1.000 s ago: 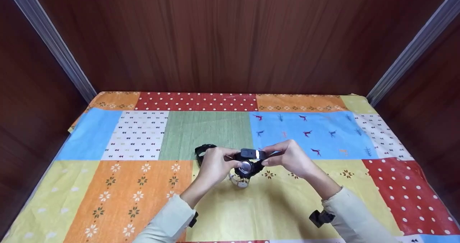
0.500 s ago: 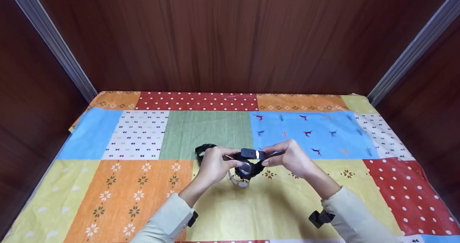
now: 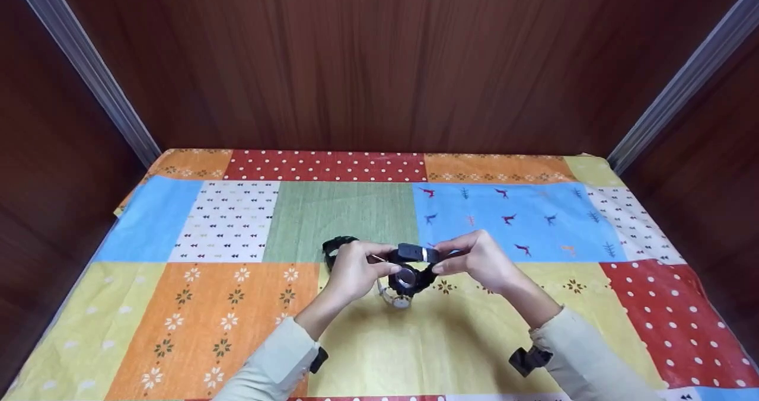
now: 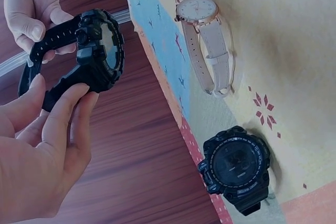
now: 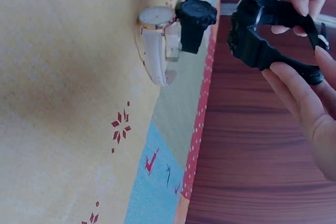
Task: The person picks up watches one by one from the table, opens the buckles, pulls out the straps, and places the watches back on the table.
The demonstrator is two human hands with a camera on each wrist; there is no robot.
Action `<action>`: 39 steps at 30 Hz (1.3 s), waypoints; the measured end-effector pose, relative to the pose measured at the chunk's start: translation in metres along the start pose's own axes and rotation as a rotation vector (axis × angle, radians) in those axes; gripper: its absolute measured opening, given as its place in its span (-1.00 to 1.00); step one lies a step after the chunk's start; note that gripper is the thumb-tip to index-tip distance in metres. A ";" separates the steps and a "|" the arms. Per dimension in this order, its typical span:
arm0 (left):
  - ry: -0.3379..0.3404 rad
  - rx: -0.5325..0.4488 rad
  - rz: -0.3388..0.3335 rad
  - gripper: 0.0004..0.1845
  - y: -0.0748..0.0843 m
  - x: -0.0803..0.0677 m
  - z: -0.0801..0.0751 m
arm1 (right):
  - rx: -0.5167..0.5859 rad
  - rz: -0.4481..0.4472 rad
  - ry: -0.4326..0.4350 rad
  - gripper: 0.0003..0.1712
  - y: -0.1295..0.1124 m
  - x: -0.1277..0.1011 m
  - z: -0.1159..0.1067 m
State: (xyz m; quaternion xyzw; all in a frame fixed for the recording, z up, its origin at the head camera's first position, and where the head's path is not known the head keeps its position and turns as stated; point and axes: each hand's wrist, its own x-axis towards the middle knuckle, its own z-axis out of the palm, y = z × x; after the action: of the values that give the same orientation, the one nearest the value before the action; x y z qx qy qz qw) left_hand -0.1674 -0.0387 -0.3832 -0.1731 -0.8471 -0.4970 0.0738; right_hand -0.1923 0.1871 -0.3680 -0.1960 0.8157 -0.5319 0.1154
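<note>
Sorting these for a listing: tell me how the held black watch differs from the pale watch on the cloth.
The black watch is chunky, with a thick ridged bezel and dark strap; the pale watch is slim, with a light dial and pinkish strap. The black watch is held up off the cloth, its strap ends pinched by the left hand and right hand; the pale watch lies untouched on the cloth. Both have round faces.

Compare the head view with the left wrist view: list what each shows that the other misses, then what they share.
Only the head view shows the whole patchwork tablecloth, both cream sleeves and the wood-panelled wall behind.

Only the left wrist view shows the pale-strapped watch in full, lying on the cloth, and the dial of the second black watch lying apart from it.

Both show the left hand and right hand holding a black digital watch by its strap ends, above the cloth.
</note>
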 end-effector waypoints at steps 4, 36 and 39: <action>-0.012 -0.040 -0.030 -0.73 0.000 0.000 -0.001 | 0.010 0.009 0.018 -0.66 0.001 -0.001 0.000; -0.050 -0.423 -0.212 -0.69 -0.011 -0.001 -0.003 | 0.240 0.073 0.014 -0.53 0.001 -0.003 -0.003; -0.052 -0.453 -0.233 -0.68 -0.011 -0.001 -0.003 | 0.269 0.070 0.012 -0.54 0.002 -0.003 -0.003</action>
State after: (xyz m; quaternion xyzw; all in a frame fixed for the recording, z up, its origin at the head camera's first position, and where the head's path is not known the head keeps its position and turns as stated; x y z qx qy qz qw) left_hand -0.1702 -0.0467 -0.3908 -0.0993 -0.7300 -0.6746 -0.0462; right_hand -0.1910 0.1920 -0.3689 -0.1469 0.7439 -0.6334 0.1544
